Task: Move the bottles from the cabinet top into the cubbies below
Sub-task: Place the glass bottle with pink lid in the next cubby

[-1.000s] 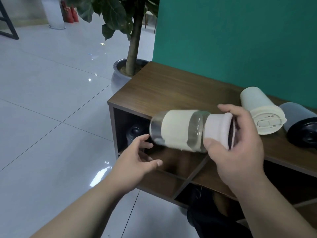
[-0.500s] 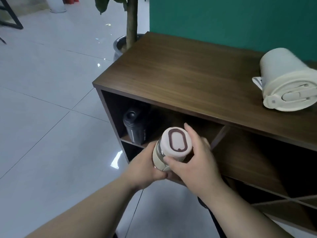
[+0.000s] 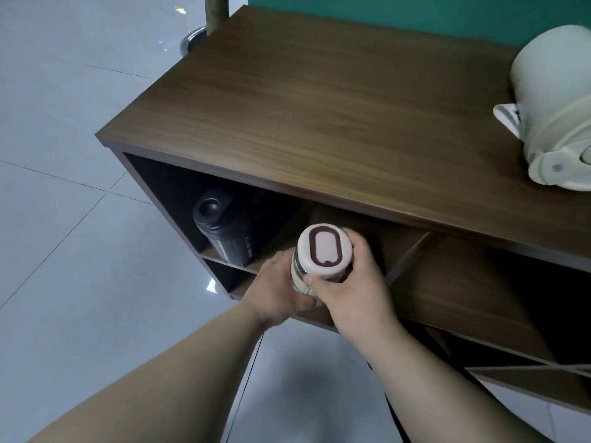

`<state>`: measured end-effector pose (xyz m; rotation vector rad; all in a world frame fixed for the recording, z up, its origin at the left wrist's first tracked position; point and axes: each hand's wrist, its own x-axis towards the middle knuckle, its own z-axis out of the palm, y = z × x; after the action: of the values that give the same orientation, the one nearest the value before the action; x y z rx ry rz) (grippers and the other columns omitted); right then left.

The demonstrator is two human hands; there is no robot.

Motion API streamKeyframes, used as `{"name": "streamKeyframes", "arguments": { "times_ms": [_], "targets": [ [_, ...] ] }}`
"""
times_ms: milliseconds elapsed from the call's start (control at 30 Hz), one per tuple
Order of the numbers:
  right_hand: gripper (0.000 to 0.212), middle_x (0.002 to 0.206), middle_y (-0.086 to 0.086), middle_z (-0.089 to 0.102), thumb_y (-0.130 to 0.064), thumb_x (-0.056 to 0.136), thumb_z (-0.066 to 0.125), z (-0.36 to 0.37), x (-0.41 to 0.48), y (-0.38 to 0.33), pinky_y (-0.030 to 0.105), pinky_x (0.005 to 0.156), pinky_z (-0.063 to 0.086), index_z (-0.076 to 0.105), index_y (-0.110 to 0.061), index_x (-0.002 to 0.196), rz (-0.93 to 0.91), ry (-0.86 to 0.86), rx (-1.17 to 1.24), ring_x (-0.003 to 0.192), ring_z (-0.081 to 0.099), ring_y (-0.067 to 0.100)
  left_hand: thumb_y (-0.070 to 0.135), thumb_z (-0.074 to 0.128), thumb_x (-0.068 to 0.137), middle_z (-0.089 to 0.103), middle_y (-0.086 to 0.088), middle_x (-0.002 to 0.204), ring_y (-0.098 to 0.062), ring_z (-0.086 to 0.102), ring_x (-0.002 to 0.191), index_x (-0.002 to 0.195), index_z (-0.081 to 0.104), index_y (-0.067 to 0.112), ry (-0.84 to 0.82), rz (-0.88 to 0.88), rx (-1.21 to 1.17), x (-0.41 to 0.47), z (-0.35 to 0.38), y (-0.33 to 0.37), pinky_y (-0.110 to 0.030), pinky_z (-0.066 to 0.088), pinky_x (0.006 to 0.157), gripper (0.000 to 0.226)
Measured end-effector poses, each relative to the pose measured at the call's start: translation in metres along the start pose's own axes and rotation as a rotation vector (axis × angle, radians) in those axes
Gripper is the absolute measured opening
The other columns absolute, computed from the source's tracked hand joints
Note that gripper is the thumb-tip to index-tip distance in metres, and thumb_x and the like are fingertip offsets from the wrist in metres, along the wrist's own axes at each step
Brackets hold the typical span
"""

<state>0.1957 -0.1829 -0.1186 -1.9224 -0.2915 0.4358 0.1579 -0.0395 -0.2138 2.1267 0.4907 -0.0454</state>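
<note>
A glass bottle with a cream sleeve and a cream lid (image 3: 324, 249) points lid-first at me, at the mouth of the upper left cubby of the brown wooden cabinet (image 3: 319, 100). My left hand (image 3: 281, 289) cups its body from the left and below. My right hand (image 3: 355, 289) grips the lid end from the right. A black bottle (image 3: 224, 231) lies inside the same cubby, to the left. On the cabinet top at the far right lies a cream bottle (image 3: 556, 116), partly cut off by the frame edge.
A slanted divider (image 3: 406, 260) separates the cubby from the one to its right. A lower cubby (image 3: 224, 278) opens beneath. A green wall (image 3: 415, 11) backs the cabinet. A plant pot (image 3: 192, 39) stands at the cabinet's far left corner on grey floor tiles (image 3: 64, 219).
The bottle came down from above the cabinet top to the upper left cubby's mouth, lid turned toward me. My left hand closed on its body. My view moved closer and lower.
</note>
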Motion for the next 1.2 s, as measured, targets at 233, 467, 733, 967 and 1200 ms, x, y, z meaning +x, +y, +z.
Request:
{"name": "streamKeyframes", "arguments": {
  "times_ms": [233,467,733,967,1200],
  "targets": [
    [0.072,0.120,-0.026,0.066,-0.014,0.069,0.085,0.014,0.009,0.006,0.033,0.102,0.053,0.050,-0.054,0.119,-0.011,0.109,0.030,0.115,0.062,-0.003,0.033,0.090,0.057,0.063,0.015,0.115,-0.007,0.061,0.112,0.115,0.063,0.043,0.098,-0.007,-0.060,-0.001,0.003,0.001,-0.037,0.056,0.095,0.065],
    [0.072,0.119,-0.030,0.063,-0.018,0.072,0.085,0.016,0.014,0.006,0.026,0.101,0.050,0.049,-0.049,0.128,-0.019,0.124,-0.003,0.113,0.060,-0.007,0.032,0.088,0.066,0.067,0.016,0.121,-0.009,0.064,0.109,0.126,0.050,0.041,0.169,-0.050,-0.066,-0.010,0.005,0.006,-0.031,0.055,0.087,0.072],
    [0.074,0.128,-0.021,0.064,-0.024,0.072,0.086,0.017,0.018,0.010,0.028,0.102,0.050,0.050,-0.040,0.134,-0.041,0.159,-0.036,0.118,0.060,-0.001,0.032,0.086,0.072,0.052,0.001,0.135,-0.018,0.059,0.121,0.147,0.045,0.027,0.159,0.004,0.117,-0.003,0.004,0.002,-0.028,0.047,0.090,0.085],
    [0.075,0.128,-0.019,0.064,-0.028,0.068,0.088,0.021,0.018,0.013,0.036,0.100,0.052,0.050,-0.041,0.131,-0.029,0.224,-0.053,0.118,0.061,0.005,0.035,0.085,0.074,0.059,0.002,0.136,-0.020,0.060,0.122,0.156,0.035,0.034,0.152,0.025,0.177,0.000,0.003,-0.004,-0.033,0.051,0.089,0.096],
    [0.074,0.122,-0.020,0.062,-0.028,0.067,0.090,0.022,0.019,0.009,0.023,0.093,0.048,0.052,-0.038,0.129,-0.008,0.246,-0.049,0.113,0.060,0.003,0.034,0.086,0.074,0.063,0.004,0.141,-0.025,0.062,0.120,0.157,0.032,0.033,0.163,0.027,0.173,0.004,0.004,-0.008,-0.028,0.045,0.080,0.099]
  ]
}}
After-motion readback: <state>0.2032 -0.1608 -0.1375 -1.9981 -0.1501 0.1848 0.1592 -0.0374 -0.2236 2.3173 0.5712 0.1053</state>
